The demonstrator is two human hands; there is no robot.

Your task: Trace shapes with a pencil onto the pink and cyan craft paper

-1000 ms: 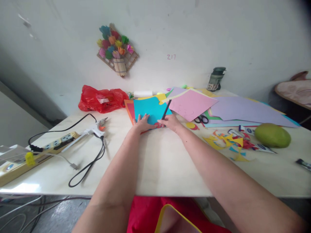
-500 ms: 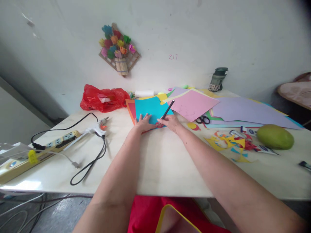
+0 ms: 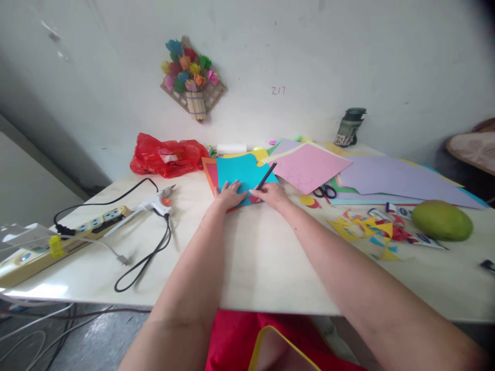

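Note:
My left hand (image 3: 229,196) lies flat with fingers spread on a blue paper sheet (image 3: 243,172) at the middle of the table. My right hand (image 3: 273,195) is closed round a black pen (image 3: 267,175), its tip down on the blue sheet's lower right edge beside a small red paper piece (image 3: 254,199). An orange sheet (image 3: 209,173) shows under the blue one. Both forearms reach out from the table's near edge.
A pink sheet (image 3: 309,166), purple sheets (image 3: 390,175), scissors (image 3: 324,191), paper scraps (image 3: 371,229) and a green mango (image 3: 442,220) lie to the right. A glue gun (image 3: 154,202), its cord, a power strip (image 3: 58,239) and a red bag (image 3: 166,154) are to the left.
The view has drifted slightly, shifting everything a little right. The pen tilts a bit more; both hands stay on the blue sheet.

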